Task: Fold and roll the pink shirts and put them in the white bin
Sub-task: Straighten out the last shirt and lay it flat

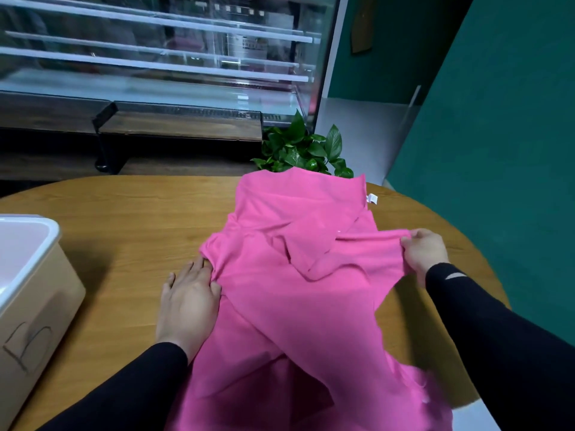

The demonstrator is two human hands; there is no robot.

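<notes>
Shirt count: one pink shirt (pixel 298 293) in view, spread loosely and rumpled on the round wooden table (pixel 133 219), its near end running off the table edge toward me.
Shirt layout: one side is drawn across the body toward my right, so the cloth lies in a diagonal fold; a small white tag (pixel 372 198) shows at the shirt's far right corner.
Left hand: my left hand (pixel 189 300) lies flat at the shirt's left edge, fingers straight and spread a little, fingertips pressing into the bunched cloth there, palm on the table.
Right hand: my right hand (pixel 424 255) is at the shirt's right side, fingers and thumb curled round a gathered edge of the cloth, which is pulled taut and raised off the table.
Sleeves: two black sleeves, one on each of my arms, either side of the shirt.
Bin count: one white bin (pixel 28 265), well to the left of the shirt, on the same table, only partly in frame.
Bin contents: the part of the inside I can see holds nothing; the rest is cut off, so I cannot tell. Its beige side wall carries a hand-drawn letter.
Plant: one leafy green plant (pixel 306 149) just beyond the shirt's far end.
Beyond the shirt: a glass display case (pixel 155 54) with white shelves.
Right of the shirt: a green wall (pixel 497 119).
</notes>
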